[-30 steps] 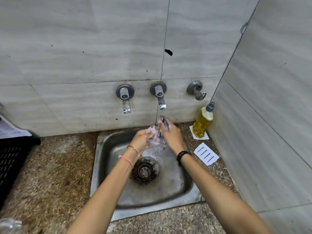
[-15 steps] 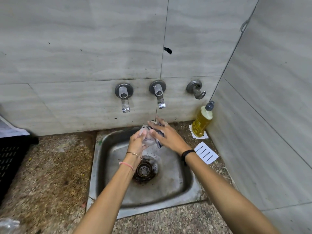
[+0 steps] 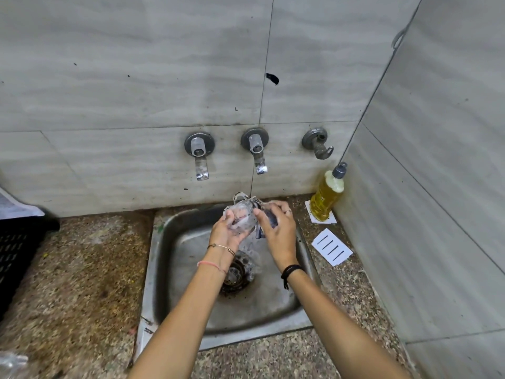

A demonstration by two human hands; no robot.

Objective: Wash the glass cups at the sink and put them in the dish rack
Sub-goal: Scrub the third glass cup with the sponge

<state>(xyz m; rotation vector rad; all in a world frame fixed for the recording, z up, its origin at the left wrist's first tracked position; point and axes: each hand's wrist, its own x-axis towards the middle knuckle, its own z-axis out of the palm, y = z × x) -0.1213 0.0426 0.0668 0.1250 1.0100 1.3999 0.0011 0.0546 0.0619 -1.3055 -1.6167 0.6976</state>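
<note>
Looking down over the sink point(image 3: 273, 305), we find the cup point(image 3: 241, 212) held above the basin, just below the middle tap point(image 3: 258, 154), where a thin stream of water meets it. The left hand point(image 3: 226, 233) grasps the cup from beneath, fingers curled round its foamy wall. The right hand point(image 3: 280, 231) clutches a dark pad point(image 3: 269, 218) against the cup's right side. Most of the pad is buried under the fingers, so we cannot tell what it is made of. The cup is clear and blurred with suds, and we cannot say which way its mouth faces. Part of the drain point(image 3: 240, 277) is hidden behind the left wrist. At the left edge a black crate point(image 3: 16, 247) sits on the desk point(image 3: 76, 283), cut off by the frame, its contents out of sight. A soap bottle point(image 3: 326, 196) stands in the right corner, with a lined card point(image 3: 332, 248) near it. Something clear shows at the bottom left corner, too cropped to name.
</note>
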